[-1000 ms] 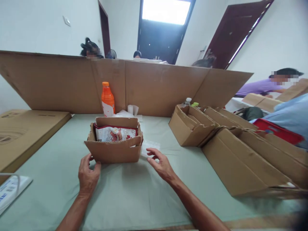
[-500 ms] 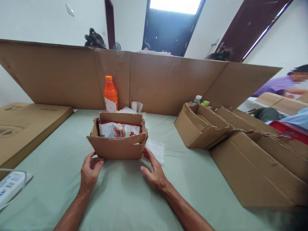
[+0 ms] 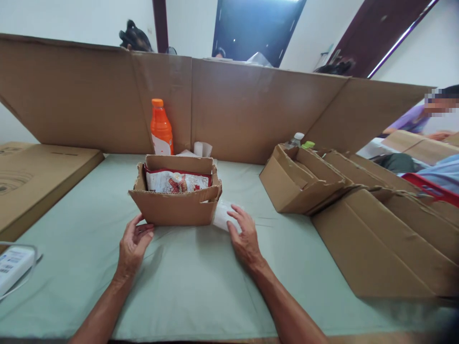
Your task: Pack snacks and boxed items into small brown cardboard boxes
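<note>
A small open cardboard box point(image 3: 175, 206) stands on the green table cover point(image 3: 186, 282) and holds a red-and-white printed packet point(image 3: 177, 181). My left hand point(image 3: 133, 246) rests at the box's front left corner, fingers loosely curled and apart, touching its lower edge. My right hand point(image 3: 244, 236) lies flat with fingers stretched over a clear plastic bag point(image 3: 223, 215) on the table just right of the box.
An orange drink bottle point(image 3: 161, 128) and crumpled paper point(image 3: 201, 149) stand behind the box against a tall cardboard screen point(image 3: 229, 105). Flattened and open cardboard boxes point(image 3: 358, 210) lie at right, a flat carton point(image 3: 32, 177) at left, a white device point(image 3: 12, 265) bottom left. People sit beyond.
My right hand left the box's right corner and moved right onto the clear plastic bag, fingers flattening. My left hand stayed by the box's left corner. The view tipped slightly downward.
</note>
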Demonstrator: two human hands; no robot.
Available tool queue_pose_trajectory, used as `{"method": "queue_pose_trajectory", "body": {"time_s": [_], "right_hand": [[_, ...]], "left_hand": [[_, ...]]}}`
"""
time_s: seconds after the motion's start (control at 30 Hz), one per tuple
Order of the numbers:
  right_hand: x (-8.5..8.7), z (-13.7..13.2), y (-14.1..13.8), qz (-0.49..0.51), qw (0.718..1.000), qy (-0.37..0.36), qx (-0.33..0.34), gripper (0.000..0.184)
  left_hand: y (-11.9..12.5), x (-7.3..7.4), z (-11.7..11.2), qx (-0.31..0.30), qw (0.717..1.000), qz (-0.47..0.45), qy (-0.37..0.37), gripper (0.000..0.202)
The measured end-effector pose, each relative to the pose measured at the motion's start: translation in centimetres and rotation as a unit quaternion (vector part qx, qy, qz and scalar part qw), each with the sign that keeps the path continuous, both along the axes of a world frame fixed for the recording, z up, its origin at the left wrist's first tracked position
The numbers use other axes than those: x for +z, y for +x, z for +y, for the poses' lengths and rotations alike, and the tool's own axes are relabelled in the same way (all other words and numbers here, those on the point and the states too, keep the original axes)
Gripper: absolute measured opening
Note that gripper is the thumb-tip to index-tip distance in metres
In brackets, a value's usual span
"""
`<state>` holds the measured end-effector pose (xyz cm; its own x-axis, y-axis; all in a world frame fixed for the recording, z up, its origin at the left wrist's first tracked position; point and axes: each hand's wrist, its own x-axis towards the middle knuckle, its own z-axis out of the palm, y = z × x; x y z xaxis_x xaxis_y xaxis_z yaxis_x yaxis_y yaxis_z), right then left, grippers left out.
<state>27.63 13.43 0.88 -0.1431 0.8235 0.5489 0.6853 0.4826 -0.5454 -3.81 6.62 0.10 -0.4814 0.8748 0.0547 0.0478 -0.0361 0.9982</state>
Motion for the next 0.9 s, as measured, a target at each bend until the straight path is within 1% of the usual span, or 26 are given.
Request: {"method": "queue_pose_trajectory", "body": {"time_s": [0.07,0.13,0.3,0.4,0.5,0.6,0.67,0.77,0.83,0.9], "right_hand": [[-0.1,0.9,1.2,-0.029,0.998,-0.021,-0.042,0.029],[-0.5,1.6,2.0,-0.065,0.995,-0.046,-0.064,0.032],[-1.5,1.9,2.0,-0.113,0.988,-0.07,-0.074,0.038],[-1.5,1.8,1.7,-0.135,0.984,-0.085,-0.08,0.045],[-1.0,1.8,1.7,-0.152,0.979,-0.107,-0.082,0.053],[-0.4,1.7,1.7,-0.152,0.978,-0.115,-0.08,0.052],[-0.1,1.6,1.7,-0.145,0.979,-0.12,-0.083,0.046],[0.8,1.2,1.7,-0.138,0.977,-0.141,-0.078,0.029],[1.7,0.6,1.6,-0.136,0.977,-0.153,-0.057,0.021],[2.9,-0.7,1.4,-0.139,0.977,-0.161,-0.016,0.02]], "left_hand": [[0.0,0.2,0.0,0.002,1.0,-0.003,-0.002,0.081],[0.1,0.3,0.0,0.003,1.0,-0.009,-0.002,0.081],[0.1,0.4,-0.1,0.0,1.0,-0.02,-0.005,0.084],[0.1,0.5,-0.2,-0.004,1.0,-0.019,-0.01,0.084],[0.0,0.6,-0.2,-0.001,1.0,-0.012,-0.011,0.082],[0.0,0.7,-0.3,-0.001,1.0,-0.006,-0.011,0.08],[0.1,0.7,-0.4,0.0,1.0,-0.007,-0.009,0.079],[0.2,0.5,-0.3,0.002,1.0,-0.012,-0.003,0.077],[0.2,0.4,-0.2,0.002,1.0,-0.018,0.005,0.074],[0.2,0.4,-0.2,-0.006,0.999,-0.03,0.007,0.072]]}}
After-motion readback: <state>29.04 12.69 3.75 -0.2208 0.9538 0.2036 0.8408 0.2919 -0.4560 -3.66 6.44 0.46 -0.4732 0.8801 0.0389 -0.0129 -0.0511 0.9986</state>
